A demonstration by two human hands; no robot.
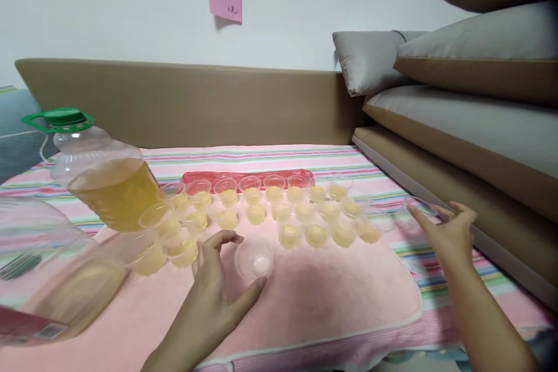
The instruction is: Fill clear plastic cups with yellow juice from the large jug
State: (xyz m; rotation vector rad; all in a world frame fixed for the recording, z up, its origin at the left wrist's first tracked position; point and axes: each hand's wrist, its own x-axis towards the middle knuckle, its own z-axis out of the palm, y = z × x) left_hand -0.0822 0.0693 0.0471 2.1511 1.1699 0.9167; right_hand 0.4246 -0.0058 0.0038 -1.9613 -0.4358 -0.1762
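Observation:
My left hand (pixel 213 293) has its thumb and index finger around the rim of a clear plastic cup (pixel 255 258) with no liquid visible in it. On the right, my right hand (pixel 451 232) grips clear plastic cups (pixel 414 213) by the rim end; their see-through outline stretches left, and I cannot tell how many are nested. Beyond my left hand, several cups of yellow liquid (pixel 256 213) stand in rows on a pink mat (pixel 331 290). Some of these cups, like the one at the left (pixel 142 253), look larger through the wide lens.
A big plastic bottle of yellow liquid (pixel 113 186) with a green cap stands at left. Nearer lies another clear bottle (pixel 56 279), partly out of view. Behind the cups is a red plastic package (pixel 244 176). Stacked cushions (pixel 471 128) border the right side.

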